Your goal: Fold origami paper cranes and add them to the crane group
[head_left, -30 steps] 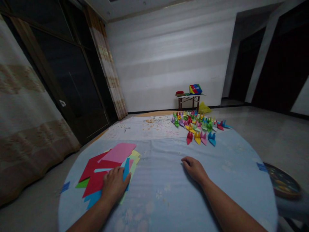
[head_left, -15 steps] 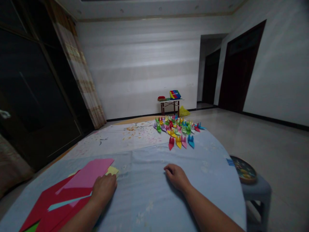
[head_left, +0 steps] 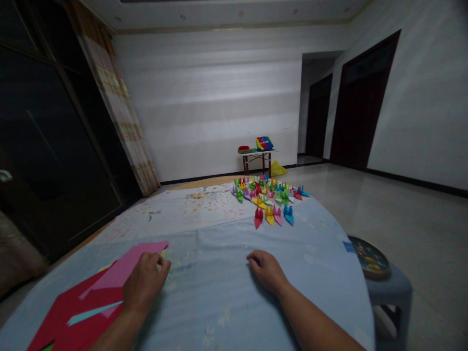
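Note:
My left hand [head_left: 146, 280] is over the paper stack at the left of the table, fingers bent and thumb pressed in. It pinches a pale yellow paper [head_left: 163, 253], of which only slivers show. Beneath and beside that hand lie a pink sheet [head_left: 113, 273], large red sheets [head_left: 78, 302] and a narrow light-blue strip [head_left: 93, 313]. My right hand [head_left: 268, 270] rests curled on the blue tablecloth, its fingers closed with nothing seen in them. Beyond it sit folded paper cranes, the closest a red crane [head_left: 258, 217], a yellow crane [head_left: 269, 215] and a blue crane [head_left: 288, 214].
Several more colourful cranes [head_left: 272, 190] crowd the table's far right. The round table has a flowered blue tablecloth [head_left: 219, 273]. A grey stool [head_left: 393, 287] bearing a round patterned tray [head_left: 367, 256] stands off the right edge. A small table [head_left: 258, 153] is against the far wall.
My left hand has risen slightly and shifted left over the pink sheet, and less of the yellow paper shows. My right hand stays in place.

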